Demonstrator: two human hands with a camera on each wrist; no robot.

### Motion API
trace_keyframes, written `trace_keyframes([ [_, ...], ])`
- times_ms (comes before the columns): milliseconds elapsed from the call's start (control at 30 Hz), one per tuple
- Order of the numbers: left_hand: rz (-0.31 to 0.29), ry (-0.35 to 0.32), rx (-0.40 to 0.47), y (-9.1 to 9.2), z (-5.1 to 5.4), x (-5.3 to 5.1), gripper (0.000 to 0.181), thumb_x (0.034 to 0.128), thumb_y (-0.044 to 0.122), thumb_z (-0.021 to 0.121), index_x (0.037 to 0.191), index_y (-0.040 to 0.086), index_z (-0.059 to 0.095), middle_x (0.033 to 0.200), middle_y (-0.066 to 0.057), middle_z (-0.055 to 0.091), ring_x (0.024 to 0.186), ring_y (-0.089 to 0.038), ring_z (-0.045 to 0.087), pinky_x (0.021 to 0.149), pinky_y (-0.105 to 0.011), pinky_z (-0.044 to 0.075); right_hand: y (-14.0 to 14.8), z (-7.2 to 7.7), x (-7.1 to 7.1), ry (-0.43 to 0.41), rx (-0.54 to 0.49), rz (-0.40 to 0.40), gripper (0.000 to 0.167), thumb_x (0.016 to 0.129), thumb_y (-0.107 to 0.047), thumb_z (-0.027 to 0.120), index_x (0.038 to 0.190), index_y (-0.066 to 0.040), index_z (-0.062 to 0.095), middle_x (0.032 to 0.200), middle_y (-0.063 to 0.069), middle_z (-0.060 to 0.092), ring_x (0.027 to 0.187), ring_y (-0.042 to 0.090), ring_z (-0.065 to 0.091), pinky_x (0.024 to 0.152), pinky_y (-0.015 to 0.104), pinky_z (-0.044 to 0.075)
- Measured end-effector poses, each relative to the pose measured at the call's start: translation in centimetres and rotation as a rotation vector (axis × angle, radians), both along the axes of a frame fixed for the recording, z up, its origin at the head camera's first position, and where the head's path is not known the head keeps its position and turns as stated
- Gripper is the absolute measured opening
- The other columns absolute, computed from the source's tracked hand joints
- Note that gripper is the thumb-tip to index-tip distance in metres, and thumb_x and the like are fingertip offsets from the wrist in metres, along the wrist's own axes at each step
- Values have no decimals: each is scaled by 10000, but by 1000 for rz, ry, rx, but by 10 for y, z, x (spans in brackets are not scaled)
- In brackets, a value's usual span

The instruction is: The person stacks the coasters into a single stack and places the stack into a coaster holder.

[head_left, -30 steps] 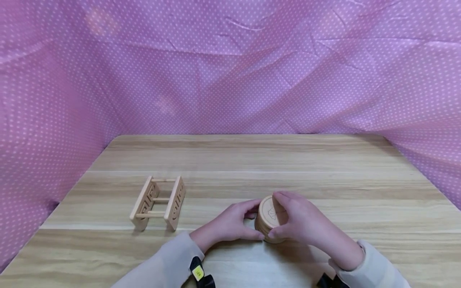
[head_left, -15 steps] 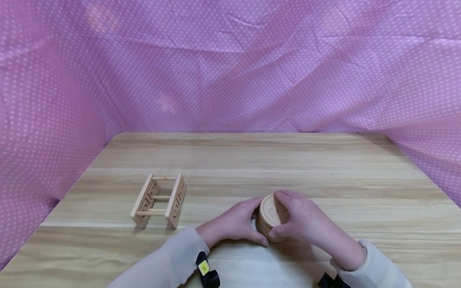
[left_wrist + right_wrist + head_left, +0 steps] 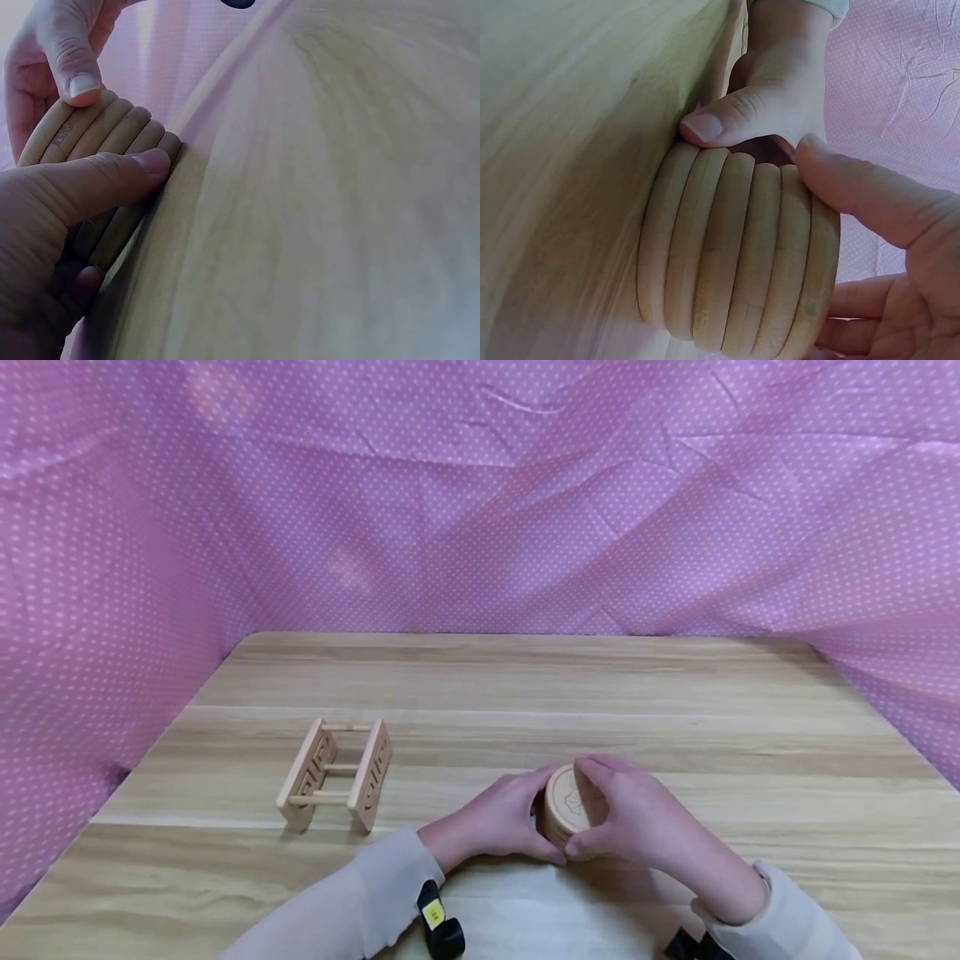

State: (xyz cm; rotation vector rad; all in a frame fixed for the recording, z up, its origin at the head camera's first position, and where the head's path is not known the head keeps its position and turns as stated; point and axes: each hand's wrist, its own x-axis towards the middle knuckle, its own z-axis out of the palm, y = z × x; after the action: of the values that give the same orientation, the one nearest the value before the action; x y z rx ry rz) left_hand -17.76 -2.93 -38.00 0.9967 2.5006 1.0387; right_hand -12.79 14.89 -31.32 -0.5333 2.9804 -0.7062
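Note:
A stack of several round wooden coasters [image 3: 567,800] stands on the table right of centre, a line drawing on its top face. From the left, my left hand [image 3: 501,820] grips the stack low down, its thumb [image 3: 124,180] lying across the rims. My right hand [image 3: 639,814] holds the top coaster [image 3: 819,277] from above, with its thumb on the near edge and fingers at the far side. Both hands cover much of the stack, while its bare rims [image 3: 724,255] show in the right wrist view. The coasters lie close together.
A small wooden rack [image 3: 367,775] with cut-out side panels and cross rods stands to the left on the wood-grain table [image 3: 480,685]. Pink dotted cloth [image 3: 480,510] hangs behind and at both sides. A black wrist camera [image 3: 441,922] sits at my left cuff.
My left hand has moved a little to the right and closer round the stack. The right hand stays on the top coaster. The head view has shifted slightly.

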Motion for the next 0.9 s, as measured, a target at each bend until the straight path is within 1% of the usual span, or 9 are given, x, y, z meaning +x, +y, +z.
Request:
trace_keyframes([
  [200, -7, 15, 20, 2, -1, 0, 926, 566, 289, 884, 1363, 194, 422, 1239, 47, 564, 1108, -44, 507, 974, -202, 417, 1, -2, 0, 11, -6, -5, 853, 517, -309, 875, 1230, 12, 534, 1238, 177, 562, 1150, 368, 499, 977, 510, 425],
  [333, -15, 18, 43, 2, -2, -1, 920, 557, 288, 887, 1353, 191, 436, 1233, 58, 562, 1107, -43, 504, 980, -209, 415, 1, -3, -2, 25, -18, 7, 821, 480, -289, 880, 1181, -20, 547, 1158, 99, 585, 1052, 289, 544, 904, 460, 480],
  [433, -20, 16, 60, 2, -3, -1, 901, 552, 293, 888, 1335, 194, 453, 1212, 67, 564, 1092, -41, 505, 973, -211, 419, 0, -4, -4, 40, -31, 29, 826, 453, -277, 881, 1160, -15, 544, 1090, 66, 580, 963, 230, 551, 834, 411, 506],
  [567, -22, 24, 77, 1, -3, -1, 882, 538, 305, 890, 1309, 194, 476, 1179, 74, 570, 1065, -39, 508, 959, -207, 426, 1, -5, -6, 57, -31, 54, 863, 445, -283, 880, 1179, 5, 531, 1081, 79, 567, 926, 212, 548, 800, 383, 514],
  [767, -2, 21, 57, 1, -4, -1, 884, 521, 329, 890, 1293, 186, 484, 1150, 86, 568, 1039, -39, 507, 942, -208, 433, 3, -6, -8, 46, -35, 84, 891, 447, -283, 876, 1208, 14, 521, 1091, 80, 553, 913, 192, 544, 779, 348, 517],
  [833, 3, 23, 49, 2, -4, -1, 883, 516, 335, 890, 1285, 180, 485, 1136, 90, 567, 1029, -43, 507, 934, -208, 436, 4, -7, -8, 33, -49, 88, 882, 449, -268, 875, 1205, 13, 518, 1091, 77, 551, 922, 191, 543, 792, 351, 516],
  [900, 8, 22, 47, 1, -5, -1, 885, 513, 337, 889, 1282, 175, 481, 1128, 92, 560, 1025, -48, 502, 926, -210, 438, 5, -8, -8, 14, -63, 84, 873, 459, -256, 873, 1207, 14, 511, 1108, 83, 557, 956, 204, 547, 837, 374, 512],
])
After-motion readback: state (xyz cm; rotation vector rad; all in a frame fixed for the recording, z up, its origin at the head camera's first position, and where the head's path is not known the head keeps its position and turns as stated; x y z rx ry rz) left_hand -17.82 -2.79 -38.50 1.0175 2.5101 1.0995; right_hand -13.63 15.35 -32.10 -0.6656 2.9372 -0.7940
